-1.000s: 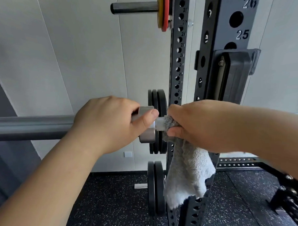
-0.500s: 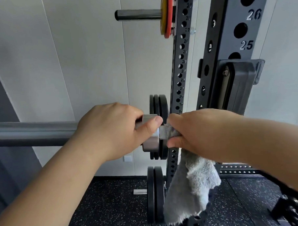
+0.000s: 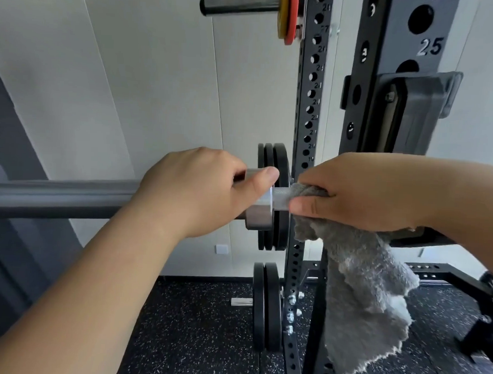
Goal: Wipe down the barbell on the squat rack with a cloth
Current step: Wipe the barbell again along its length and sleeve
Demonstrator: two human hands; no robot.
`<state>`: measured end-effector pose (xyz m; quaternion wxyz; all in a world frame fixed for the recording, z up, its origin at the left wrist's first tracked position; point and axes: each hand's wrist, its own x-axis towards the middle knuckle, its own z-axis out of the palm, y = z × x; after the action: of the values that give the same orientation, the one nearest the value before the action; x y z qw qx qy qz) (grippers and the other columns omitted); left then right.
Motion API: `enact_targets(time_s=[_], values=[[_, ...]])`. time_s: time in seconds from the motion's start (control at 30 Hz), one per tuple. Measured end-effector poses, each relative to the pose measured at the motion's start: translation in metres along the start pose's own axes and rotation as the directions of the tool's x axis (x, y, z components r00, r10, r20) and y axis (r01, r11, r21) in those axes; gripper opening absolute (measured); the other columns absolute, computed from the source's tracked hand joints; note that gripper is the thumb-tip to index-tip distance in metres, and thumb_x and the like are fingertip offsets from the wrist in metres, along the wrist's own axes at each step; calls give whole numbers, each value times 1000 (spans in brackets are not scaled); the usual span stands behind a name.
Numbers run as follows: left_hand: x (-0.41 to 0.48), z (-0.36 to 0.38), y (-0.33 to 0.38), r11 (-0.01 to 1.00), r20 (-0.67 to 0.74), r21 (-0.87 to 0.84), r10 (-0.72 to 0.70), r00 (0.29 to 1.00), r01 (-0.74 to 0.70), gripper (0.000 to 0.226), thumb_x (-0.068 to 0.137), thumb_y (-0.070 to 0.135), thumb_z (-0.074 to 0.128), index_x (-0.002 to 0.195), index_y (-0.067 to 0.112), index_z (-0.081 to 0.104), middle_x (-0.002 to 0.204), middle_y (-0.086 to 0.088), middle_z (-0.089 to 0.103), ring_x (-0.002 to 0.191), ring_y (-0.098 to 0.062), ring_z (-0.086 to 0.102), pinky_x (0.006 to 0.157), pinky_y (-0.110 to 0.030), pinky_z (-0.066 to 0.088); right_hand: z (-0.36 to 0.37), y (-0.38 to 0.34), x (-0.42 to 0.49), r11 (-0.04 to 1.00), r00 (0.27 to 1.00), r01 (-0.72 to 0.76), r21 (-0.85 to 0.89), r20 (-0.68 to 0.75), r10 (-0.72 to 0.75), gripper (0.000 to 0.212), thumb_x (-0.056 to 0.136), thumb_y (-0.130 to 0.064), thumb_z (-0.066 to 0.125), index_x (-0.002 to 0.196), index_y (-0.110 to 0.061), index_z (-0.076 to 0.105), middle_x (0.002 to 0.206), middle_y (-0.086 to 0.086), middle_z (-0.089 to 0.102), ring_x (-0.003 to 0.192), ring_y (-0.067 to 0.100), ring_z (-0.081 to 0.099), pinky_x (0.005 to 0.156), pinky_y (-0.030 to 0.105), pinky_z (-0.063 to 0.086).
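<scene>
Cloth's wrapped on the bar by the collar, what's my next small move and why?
Probably slide the right hand and cloth left to the collar: a short strip of bar shows bare between them, and the left hand holds the bar steady.

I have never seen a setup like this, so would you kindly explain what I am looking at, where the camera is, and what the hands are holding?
This is one picture from a camera worn on a person's head, looking forward and down at their two bare hands; there is no robot. The long grey rod is a barbell, a weightlifting bar. The left hand grips it at its silver collar. The right hand holds a grey cloth wrapped round the thinner, rough-textured part of the bar, with most of the cloth hanging down. The tall black post with numbered holes is the squat rack. Black weight plates are stored behind the hands, and the floor is speckled black rubber.
</scene>
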<state>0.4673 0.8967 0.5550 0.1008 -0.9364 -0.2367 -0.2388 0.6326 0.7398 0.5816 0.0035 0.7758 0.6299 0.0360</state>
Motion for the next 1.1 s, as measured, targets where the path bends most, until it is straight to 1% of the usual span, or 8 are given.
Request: enact_targets(time_s=[0.17,0.27,0.37,0.53,0.67,0.87,0.97,1.1], values=[[-5,2,0,999,-35,32,0,999,1,82,82,85,7,67,17,50,58,1,55,59,-18,53,52,-31,33,-2,4,8,997,999,-10,82,-36,13,64,97,-72,25,86,-22,64,81,-2,67,73,8,63,69,23,46],[-5,1,2,999,-41,38,-2,999,3,82,83,85,6,65,17,48,57,2,54,58,-17,53,53,-31,33,-6,14,-1,984,999,-27,174,22,23,61,82,-82,31,89,-35,69,78,-9,71,68,3,66,74,31,55],[0,0,-1,1000,-6,1,-10,1000,10,83,83,85,7,68,15,47,57,-2,52,59,-21,54,53,-32,35,-7,7,2,987,999,-26,159,31,21,67,71,-90,30,83,-35,67,73,-13,70,63,-2,65,65,27,52],[1,0,-2,1000,9,-27,-8,1000,8,83,81,86,6,69,15,46,57,-3,51,59,-23,54,53,-32,35,-1,-5,13,1000,1000,5,27,-22,-4,69,86,-86,28,79,-28,63,76,-4,68,68,7,63,64,28,48],[-2,0,0,1000,-23,8,-15,1000,16,81,80,84,6,69,15,47,58,-1,53,61,-22,54,53,-32,35,3,-4,4,998,999,6,60,-42,-4,70,87,-84,22,86,-26,61,79,-4,65,70,5,60,63,27,42],[-3,0,0,1000,-28,8,-16,999,16,81,81,84,6,68,15,46,57,-2,52,61,-21,53,53,-32,35,-11,7,-7,983,996,9,182,87,-26,39,97,-63,45,93,-29,63,79,-4,69,60,0,61,62,26,44],[-1,0,1,1000,-10,2,-19,1000,19,81,83,85,7,68,14,45,57,-2,51,60,-22,53,53,-32,32,-4,3,-1,995,999,41,87,12,-42,48,100,-65,39,88,-25,61,80,-5,66,69,5,61,66,26,45],[1,-3,1,998,15,-53,-43,999,44,80,80,86,9,67,15,42,53,-3,46,57,-23,51,52,-33,32,1,-11,10,1000,994,4,8,-105,-3,68,101,-70,25,75,-14,52,69,0,53,56,10,47,55,28,34]])
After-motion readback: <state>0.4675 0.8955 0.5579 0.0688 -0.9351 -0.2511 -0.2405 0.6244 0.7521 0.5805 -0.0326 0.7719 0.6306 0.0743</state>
